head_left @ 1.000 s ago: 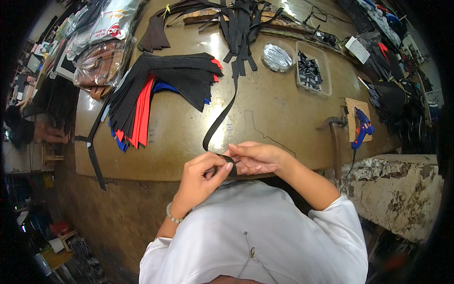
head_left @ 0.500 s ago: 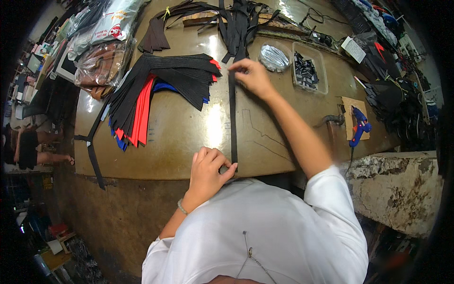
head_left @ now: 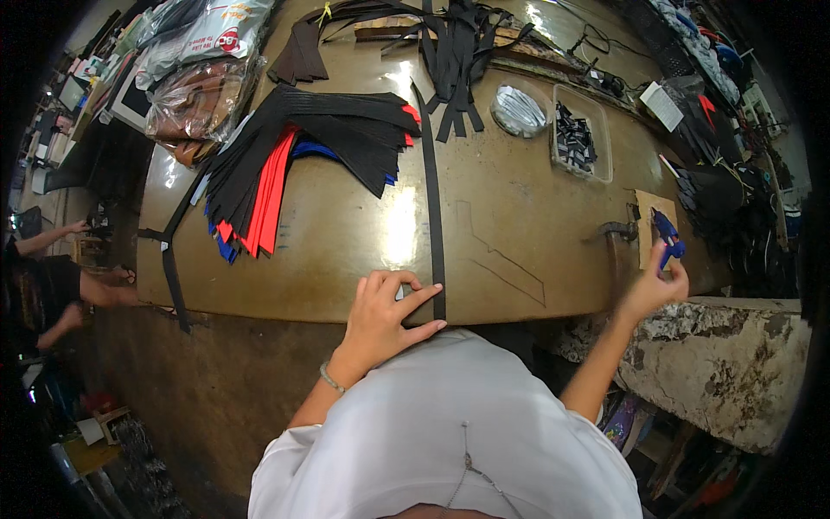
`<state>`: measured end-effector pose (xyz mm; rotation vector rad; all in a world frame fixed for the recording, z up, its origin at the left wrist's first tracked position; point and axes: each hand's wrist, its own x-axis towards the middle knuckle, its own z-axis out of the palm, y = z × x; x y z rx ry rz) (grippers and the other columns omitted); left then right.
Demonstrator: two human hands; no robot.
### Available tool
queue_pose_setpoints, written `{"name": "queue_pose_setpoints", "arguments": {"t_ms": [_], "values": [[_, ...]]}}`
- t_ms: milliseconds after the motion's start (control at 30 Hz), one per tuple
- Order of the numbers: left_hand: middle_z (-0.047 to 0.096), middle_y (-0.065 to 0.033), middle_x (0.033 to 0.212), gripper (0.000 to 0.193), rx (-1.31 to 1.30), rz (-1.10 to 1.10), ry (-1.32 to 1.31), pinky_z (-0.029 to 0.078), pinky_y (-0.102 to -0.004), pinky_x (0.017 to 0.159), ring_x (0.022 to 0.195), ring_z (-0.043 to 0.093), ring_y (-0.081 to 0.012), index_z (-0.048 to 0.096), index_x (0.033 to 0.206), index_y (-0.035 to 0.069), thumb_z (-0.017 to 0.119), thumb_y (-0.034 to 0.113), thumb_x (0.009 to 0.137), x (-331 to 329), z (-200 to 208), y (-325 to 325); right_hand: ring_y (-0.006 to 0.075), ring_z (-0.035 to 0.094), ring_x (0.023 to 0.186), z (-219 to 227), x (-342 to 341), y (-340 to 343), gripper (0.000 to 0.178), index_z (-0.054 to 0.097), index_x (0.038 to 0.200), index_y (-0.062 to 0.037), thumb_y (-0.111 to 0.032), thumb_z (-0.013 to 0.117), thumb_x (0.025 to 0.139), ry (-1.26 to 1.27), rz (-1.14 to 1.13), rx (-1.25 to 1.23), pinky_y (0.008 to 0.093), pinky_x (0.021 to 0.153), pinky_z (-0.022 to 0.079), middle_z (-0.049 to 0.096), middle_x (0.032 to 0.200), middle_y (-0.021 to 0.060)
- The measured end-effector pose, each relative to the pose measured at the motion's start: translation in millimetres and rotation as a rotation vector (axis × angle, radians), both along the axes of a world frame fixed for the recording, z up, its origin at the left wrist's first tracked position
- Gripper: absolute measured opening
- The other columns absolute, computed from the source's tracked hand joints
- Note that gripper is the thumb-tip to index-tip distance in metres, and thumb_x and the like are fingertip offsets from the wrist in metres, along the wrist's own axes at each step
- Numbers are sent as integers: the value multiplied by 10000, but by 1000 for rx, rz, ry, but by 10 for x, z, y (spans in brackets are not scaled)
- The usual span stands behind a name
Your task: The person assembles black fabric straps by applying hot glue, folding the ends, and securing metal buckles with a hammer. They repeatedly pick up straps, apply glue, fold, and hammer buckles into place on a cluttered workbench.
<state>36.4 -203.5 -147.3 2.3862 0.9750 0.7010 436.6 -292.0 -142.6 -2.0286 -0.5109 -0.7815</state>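
While the spread left hand (head_left: pixel 380 313) touches a black strap (head_left: pixel 433 203), the right hand (head_left: pixel 652 290) grips the glue gun (head_left: pixel 667 229).

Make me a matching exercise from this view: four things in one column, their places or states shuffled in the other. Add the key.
1. left hand
2. right hand
3. long strap
4. box

A. clear, holding small dark pieces
B. at the blue glue gun
C. fingertips at the long strap
D. black, running straight down the middle of the table

Pairs: 1-C, 2-B, 3-D, 4-A
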Motion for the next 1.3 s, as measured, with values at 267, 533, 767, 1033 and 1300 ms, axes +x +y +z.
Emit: {"name": "queue_pose_setpoints", "arguments": {"t_ms": [267, 533, 767, 1033, 1300], "values": [[576, 6, 1060, 423, -56, -73, 13, 415, -388, 920, 1022, 508, -236, 722, 1128, 194, 824, 311, 734, -50, 44, 34, 300, 596, 1095, -214, 938, -179, 726, 368, 1420, -6, -346, 743, 899, 327, 328, -239, 403, 929, 487, 544, 1315, 211], [576, 4, 1066, 430, -62, -38, 7, 419, -383, 910, 1015, 513, -235, 724, 1115, 190, 830, 299, 713, -32, 64, 12, 247, 713, 900, 397, -929, 753, 486, 527, 1242, -80, -250, 775, 860, 344, 1385, -549, 349, 779, 544, 717, 1017, 158], [576, 4, 1065, 425, -46, -37, 17, 421, -383, 909, 1017, 515, -234, 726, 1105, 185, 830, 297, 708, -36, 74, 18, 442, 673, 768, 436, -1188, 1273, 489, 475, 1249, -60, -324, 696, 902, 265, 1471, -726, 469, 679, 540, 685, 877, 238], [581, 2, 1054, 433, -57, -35, 3, 420, -383, 907, 1014, 515, -234, 725, 1111, 186, 832, 303, 707, -32, 57, 23, 416, 683, 718, 445, -1223, 1155, 469, 479, 1241, -75, -299, 708, 898, 296, 1421, -637, 441, 630, 529, 681, 814, 227], [581, 2, 1053, 430, -74, -26, 3, 425, -388, 912, 1016, 516, -235, 726, 1114, 192, 829, 309, 714, -42, 55, 18, 369, 698, 695, 456, -1156, 959, 480, 483, 1231, -68, -269, 740, 879, 325, 1486, -635, 408, 623, 534, 703, 847, 188]]}}
